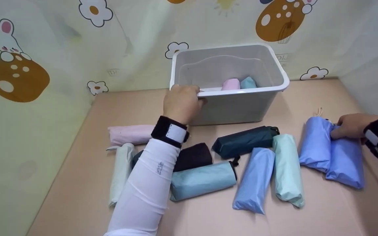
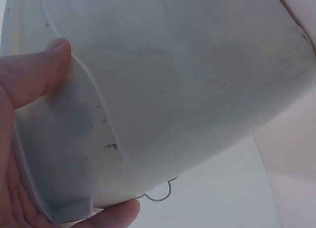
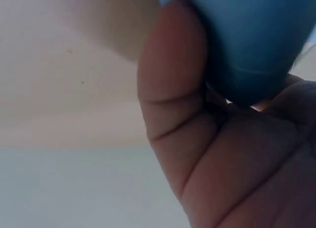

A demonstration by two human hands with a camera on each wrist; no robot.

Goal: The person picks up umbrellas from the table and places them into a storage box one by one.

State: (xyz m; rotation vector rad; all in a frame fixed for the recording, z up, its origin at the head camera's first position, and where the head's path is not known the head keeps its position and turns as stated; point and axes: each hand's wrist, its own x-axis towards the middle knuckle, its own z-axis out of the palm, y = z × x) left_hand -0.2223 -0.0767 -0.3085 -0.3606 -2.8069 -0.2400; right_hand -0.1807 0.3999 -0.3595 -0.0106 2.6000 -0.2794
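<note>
My left hand [image 1: 182,103] grips the near-left rim of a grey-white plastic bin [image 1: 233,106]. In the left wrist view, the thumb [image 2: 47,67] presses the outer wall of the bin [image 2: 163,80]. Inside the bin, a pink bundle [image 1: 231,84] and a teal bundle [image 1: 248,82] show their ends. At the right, my right hand [image 1: 354,126] holds the top end of a blue folded umbrella [image 1: 346,164] in its sleeve. Another blue folded umbrella [image 1: 316,142] lies against its left side. The right wrist view shows fingers curled around the blue sleeve [image 3: 252,40].
More sleeved folded umbrellas lie on the table [image 1: 202,219]: blue [image 1: 254,180], mint [image 1: 287,170], dark green [image 1: 244,141], teal [image 1: 203,180], black [image 1: 194,157], pale green [image 1: 121,173] and pink [image 1: 130,134]. A patterned sheet [image 1: 136,49] hangs behind the bin.
</note>
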